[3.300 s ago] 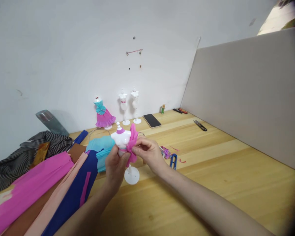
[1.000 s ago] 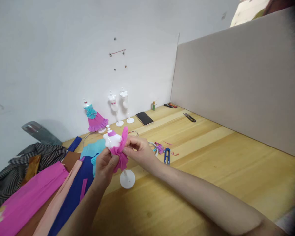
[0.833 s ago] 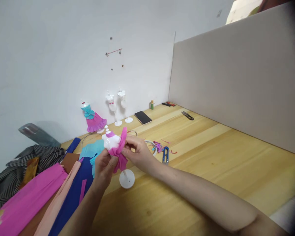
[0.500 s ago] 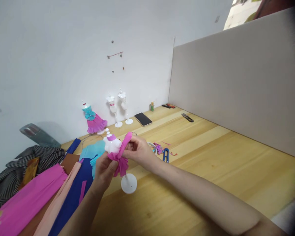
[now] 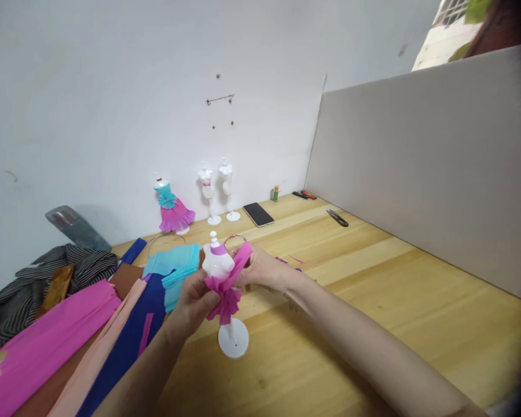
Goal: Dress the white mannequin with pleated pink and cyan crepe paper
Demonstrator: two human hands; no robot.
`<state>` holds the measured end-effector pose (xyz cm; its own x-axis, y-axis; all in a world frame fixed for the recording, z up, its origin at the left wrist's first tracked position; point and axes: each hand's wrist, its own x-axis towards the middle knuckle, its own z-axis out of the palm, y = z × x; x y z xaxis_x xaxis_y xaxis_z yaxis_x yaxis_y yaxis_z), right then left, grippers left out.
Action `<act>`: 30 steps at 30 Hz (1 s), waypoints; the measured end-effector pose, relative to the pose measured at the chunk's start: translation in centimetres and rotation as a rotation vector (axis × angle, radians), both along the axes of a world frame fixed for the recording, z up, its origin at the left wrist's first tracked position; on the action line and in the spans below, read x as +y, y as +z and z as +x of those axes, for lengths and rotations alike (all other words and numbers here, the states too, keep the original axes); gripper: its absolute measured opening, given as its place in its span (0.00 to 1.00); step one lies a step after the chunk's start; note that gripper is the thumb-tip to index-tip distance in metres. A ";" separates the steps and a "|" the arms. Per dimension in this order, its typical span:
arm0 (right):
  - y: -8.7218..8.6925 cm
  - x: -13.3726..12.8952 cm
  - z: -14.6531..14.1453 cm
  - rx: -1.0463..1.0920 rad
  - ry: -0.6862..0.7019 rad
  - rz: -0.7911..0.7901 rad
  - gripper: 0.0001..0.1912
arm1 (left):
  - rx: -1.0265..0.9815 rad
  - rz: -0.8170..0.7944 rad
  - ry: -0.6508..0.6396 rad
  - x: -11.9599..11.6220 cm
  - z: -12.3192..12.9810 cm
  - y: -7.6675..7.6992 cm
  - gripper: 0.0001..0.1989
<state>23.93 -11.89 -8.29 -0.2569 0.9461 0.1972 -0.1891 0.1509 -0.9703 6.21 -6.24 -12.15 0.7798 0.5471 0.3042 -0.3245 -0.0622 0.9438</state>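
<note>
My wooden table, spreading wide at lower right, meets a white wall behind and grey partition at right; lower centre, my left hand grips a small mannequin in pink cloth; my right hand is half hidden, its grip unclear

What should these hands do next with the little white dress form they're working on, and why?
Perhaps the right hand should ease the pink strip's raised end down toward the gathers: that end juts up beside the shoulder, while the left hand steadies the white dress form around its middle.
</note>
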 end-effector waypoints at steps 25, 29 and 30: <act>0.5 -1.3 -2.0 -0.244 -0.631 0.359 0.07 | -0.065 -0.065 0.411 -0.7 1.3 2.0 0.12; 0.2 -1.5 -2.6 -0.372 -0.688 0.474 0.08 | 0.028 0.145 0.565 -1.2 0.9 1.9 0.09; 0.2 -1.5 -2.7 -0.377 -0.688 0.468 0.08 | 0.051 0.197 0.606 -1.3 0.9 1.9 0.09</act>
<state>21.22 -13.41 -8.13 0.2085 0.7589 0.6169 0.4056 0.5069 -0.7606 7.09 -7.52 -10.23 0.3661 0.8330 0.4148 -0.1322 -0.3947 0.9093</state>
